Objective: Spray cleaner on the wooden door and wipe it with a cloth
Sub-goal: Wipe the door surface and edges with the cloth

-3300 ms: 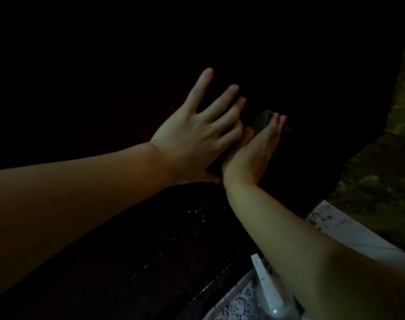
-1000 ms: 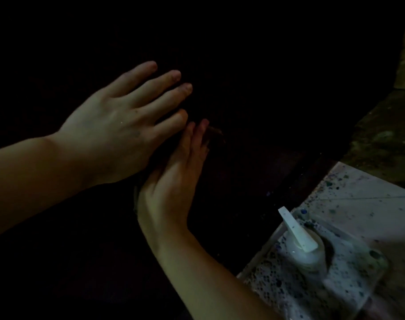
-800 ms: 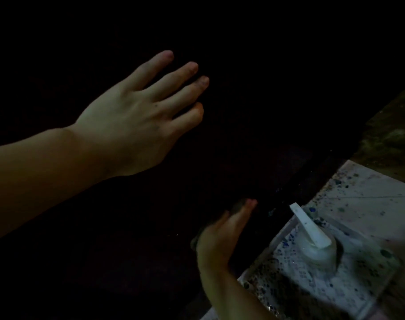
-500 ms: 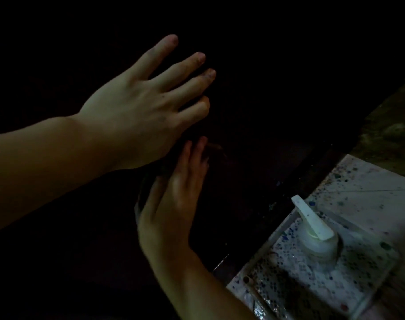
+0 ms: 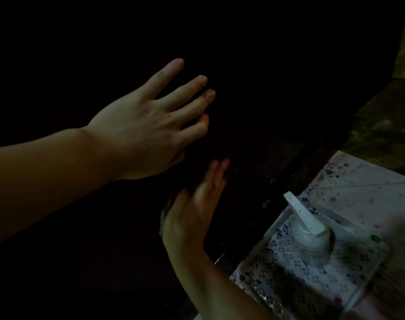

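The wooden door (image 5: 266, 77) fills most of the view and is almost black in the poor light. My left hand (image 5: 146, 132) lies flat against it with the fingers spread and holds nothing. Below it, my right hand (image 5: 192, 213) is motion-blurred and presses a dark cloth (image 5: 167, 205) against the door with a flat palm. Only the cloth's edges show around the hand. A white cleaner bottle (image 5: 312, 236) with a long nozzle stands at the lower right, and neither hand touches it.
The bottle stands on a speckled, patterned square base (image 5: 300, 278) beside the door's lower edge. Pale paint-spattered floor tiles (image 5: 358, 185) lie behind it. A rough, mossy wall (image 5: 381, 135) borders the door at the right.
My right hand has kept sweeping the cloth up and down the door, and since half a second ago it has slid lower and to the right. My left hand stays spread on the door.
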`<state>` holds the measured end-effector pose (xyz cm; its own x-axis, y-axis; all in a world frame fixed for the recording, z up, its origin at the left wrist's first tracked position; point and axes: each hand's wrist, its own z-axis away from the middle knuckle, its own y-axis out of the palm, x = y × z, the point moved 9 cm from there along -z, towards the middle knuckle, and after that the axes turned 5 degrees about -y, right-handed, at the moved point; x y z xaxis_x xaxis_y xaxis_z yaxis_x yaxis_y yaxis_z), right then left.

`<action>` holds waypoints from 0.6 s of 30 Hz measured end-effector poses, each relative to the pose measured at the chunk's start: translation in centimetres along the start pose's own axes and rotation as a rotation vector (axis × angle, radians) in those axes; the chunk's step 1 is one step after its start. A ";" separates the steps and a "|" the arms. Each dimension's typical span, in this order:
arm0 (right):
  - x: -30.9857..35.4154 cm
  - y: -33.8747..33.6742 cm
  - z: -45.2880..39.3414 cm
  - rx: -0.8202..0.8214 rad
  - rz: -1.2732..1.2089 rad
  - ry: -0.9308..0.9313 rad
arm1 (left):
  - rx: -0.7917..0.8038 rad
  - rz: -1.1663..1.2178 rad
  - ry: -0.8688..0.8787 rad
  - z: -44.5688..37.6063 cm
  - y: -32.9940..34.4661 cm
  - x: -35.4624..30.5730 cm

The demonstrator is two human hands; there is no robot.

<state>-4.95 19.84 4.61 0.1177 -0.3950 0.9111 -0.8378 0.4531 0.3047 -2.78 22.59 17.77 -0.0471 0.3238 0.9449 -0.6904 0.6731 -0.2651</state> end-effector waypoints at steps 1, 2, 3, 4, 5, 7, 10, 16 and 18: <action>0.1 0.1 -0.3 -0.008 0.048 -0.040 | 0.002 0.000 0.010 -0.1 0.1 -0.2; -0.6 0.1 -0.4 -0.018 0.094 -0.068 | -0.008 0.004 0.021 -0.3 0.1 -0.4; -1.9 -0.4 -0.6 -0.031 0.112 -0.056 | -0.020 0.012 0.032 -0.4 0.1 -0.6; -4.1 -1.2 -0.6 -0.063 0.093 0.044 | -0.027 0.022 0.043 -0.6 0.3 -0.8; -6.8 -2.3 -0.1 -0.115 0.075 0.189 | -0.025 0.025 0.053 -0.7 0.3 -0.9; -12.3 -4.6 1.6 -0.213 0.052 0.536 | -0.018 0.036 0.066 -0.8 0.4 -1.1; -13.3 -5.2 0.9 -0.173 0.055 0.674 | 0.009 0.038 0.078 -1.4 0.4 -1.6; -2.9 -3.6 -10.2 -0.036 0.130 -0.020 | 0.035 0.102 0.099 -4.1 0.4 -2.4; -3.9 -4.5 -12.1 -0.067 0.148 -0.032 | 0.071 0.082 0.091 -4.7 0.7 -2.6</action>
<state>4.85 29.00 3.03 -0.0224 -0.3441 0.9386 -0.8071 0.5603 0.1861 0.26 25.40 14.26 -0.0415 0.4370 0.8985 -0.7364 0.5944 -0.3231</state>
